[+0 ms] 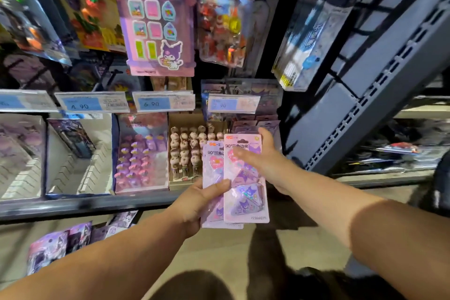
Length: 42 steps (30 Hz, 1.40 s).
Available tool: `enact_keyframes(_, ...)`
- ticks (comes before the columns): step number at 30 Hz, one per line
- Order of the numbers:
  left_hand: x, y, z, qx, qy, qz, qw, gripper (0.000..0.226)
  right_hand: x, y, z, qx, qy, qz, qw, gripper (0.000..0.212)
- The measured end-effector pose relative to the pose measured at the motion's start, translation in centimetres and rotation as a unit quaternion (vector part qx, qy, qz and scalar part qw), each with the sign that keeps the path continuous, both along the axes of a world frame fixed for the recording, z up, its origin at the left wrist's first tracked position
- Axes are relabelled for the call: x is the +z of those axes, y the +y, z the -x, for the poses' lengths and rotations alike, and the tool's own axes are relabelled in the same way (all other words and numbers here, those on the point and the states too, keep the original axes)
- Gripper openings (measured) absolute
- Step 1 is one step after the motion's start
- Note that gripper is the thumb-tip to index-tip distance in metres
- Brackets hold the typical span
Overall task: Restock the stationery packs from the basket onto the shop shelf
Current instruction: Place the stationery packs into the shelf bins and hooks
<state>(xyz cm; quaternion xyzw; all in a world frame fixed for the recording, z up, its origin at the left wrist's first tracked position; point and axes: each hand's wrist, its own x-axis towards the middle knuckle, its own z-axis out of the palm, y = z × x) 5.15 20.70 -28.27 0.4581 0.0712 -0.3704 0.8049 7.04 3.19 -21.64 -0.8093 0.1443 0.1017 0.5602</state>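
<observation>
A small stack of pink-and-purple stationery packs point(246, 192) with holographic triangle clips is upright in front of the shelf. My left hand point(202, 202) grips the stack's lower left edge, thumb across the front. My right hand point(263, 161) holds the front pack near its top, thumb on the face and fingers behind it. Just behind them, similar purple packs point(253, 124) hang on a hook below the 7.90 price tag point(231, 104). The basket is out of view.
The shelf ledge point(85, 204) carries display boxes of erasers point(141, 153) and small figurine pens point(187, 151). Carded packs hang above, among them a purple eraser card point(155, 24). A grey shelf upright point(379, 95) slants on the right. More packs point(58, 243) lie lower left.
</observation>
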Motion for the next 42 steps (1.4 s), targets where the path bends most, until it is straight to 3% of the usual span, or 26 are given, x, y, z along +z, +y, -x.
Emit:
enact_keyframes(5, 0.4, -2.2, -1.2, -0.008, -0.007, -0.036, 0.999, 0.065, 1.8, -3.4, -2.9, 0.029, -0.035, 0.078, 0.996, 0.03)
enact_keyframes(7, 0.7, -2.8, -1.7, -0.003, -0.009, -0.043, 0.999, 0.063, 1.5, -4.7, -3.5, 0.044, -0.038, 0.098, 0.993, 0.02)
enact_keyframes(11, 1.2, -3.4, -2.6, -0.005, -0.007, -0.059, 0.998, 0.063, 2.4, -6.4, -4.0, 0.081, -0.034, 0.128, 0.988, 0.014)
enact_keyframes(20, 1.5, -4.0, -4.2, 0.011, -0.015, -0.065, 0.998, 0.07, 3.5, -8.2, -5.2, 0.115, -0.043, 0.079, 0.989, 0.018)
enact_keyframes(27, 1.3, -4.1, -4.2, 0.01, -0.027, -0.101, 0.995, 0.056, 3.8, -8.8, -5.6, 0.15, -0.04, 0.109, 0.982, 0.019)
enact_keyframes(33, 0.8, -4.4, -4.8, 0.024, -0.048, -0.139, 0.989, 0.065, 4.4, -10.2, -6.9, 0.101, -0.078, 0.218, 0.968, 0.02)
enact_keyframes(36, 0.5, -4.6, -5.2, 0.026, -0.049, -0.142, 0.988, 0.045, 4.4, -10.5, -7.4, 0.094, -0.089, 0.307, 0.943, 0.023)
enact_keyframes(40, 0.3, -4.9, -5.7, 0.033, -0.043, -0.126, 0.991, 0.056, 3.9, -10.4, -7.9, 0.086, -0.076, 0.411, 0.904, 0.026)
enact_keyframes(42, 0.2, -4.9, -6.1, 0.04, -0.044, -0.124, 0.991, 0.051, 3.6, -10.4, -8.2, 0.087, -0.065, 0.475, 0.873, 0.027)
